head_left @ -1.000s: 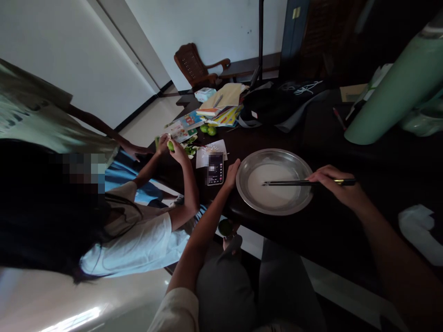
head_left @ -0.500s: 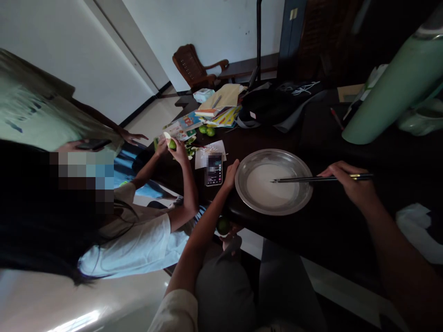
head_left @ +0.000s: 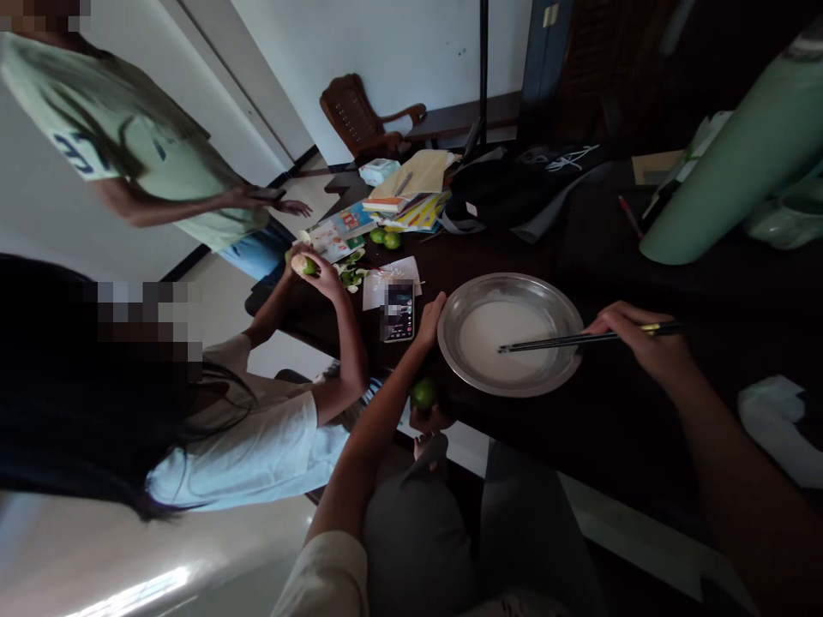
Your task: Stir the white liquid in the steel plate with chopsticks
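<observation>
A round metal basin (head_left: 451, 351) with whitish liquid (head_left: 505, 330) stands on the dark table. My left hand (head_left: 430, 320) grips its left rim, fingertips at the edge. From the right, my right hand (head_left: 643, 336) is closed around a pair of dark chopsticks (head_left: 553, 343). Their tips dip into the liquid near the basin's middle. Just left of my left hand lies a lit phone (head_left: 399, 310), partly over a white sheet of paper (head_left: 376, 293) with thin scraps on it.
Beside me a seated person peels a green citrus fruit (head_left: 309, 266). Another hand holds a green fruit (head_left: 424, 394) below the table edge. Farther back are books (head_left: 411, 201), green fruits (head_left: 391, 240) and a black bag (head_left: 501, 193). A green bottle (head_left: 720, 171) stands right. Someone stands far left.
The chopstick tips have shifted slightly left and down within the liquid. The green fruit below the table edge has risen. The standing person has moved rightward in view.
</observation>
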Motion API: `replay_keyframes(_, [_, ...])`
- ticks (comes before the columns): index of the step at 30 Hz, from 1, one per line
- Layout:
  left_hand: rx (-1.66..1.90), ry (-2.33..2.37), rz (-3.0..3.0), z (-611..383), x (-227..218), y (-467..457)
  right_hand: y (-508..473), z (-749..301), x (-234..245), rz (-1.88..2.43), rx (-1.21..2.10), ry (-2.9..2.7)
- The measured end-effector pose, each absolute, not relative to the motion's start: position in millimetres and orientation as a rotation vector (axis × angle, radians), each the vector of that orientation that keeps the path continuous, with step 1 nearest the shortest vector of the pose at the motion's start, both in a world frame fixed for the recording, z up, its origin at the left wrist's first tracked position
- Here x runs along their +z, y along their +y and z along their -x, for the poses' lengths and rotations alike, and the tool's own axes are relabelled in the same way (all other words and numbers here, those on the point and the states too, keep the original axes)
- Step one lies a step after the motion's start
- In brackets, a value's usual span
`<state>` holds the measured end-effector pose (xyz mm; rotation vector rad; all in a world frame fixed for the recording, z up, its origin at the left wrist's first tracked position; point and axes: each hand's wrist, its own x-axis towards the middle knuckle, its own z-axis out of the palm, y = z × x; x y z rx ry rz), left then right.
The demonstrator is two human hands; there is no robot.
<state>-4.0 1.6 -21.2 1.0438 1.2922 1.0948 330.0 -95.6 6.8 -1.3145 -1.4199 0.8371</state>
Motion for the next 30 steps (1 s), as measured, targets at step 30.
replay_keyframes(30, [0.940, 1.272, -1.067, 12.2, -9.9, 6.5, -96.1, -335.5, 13.4, 1.385, 0.785, -1.456])
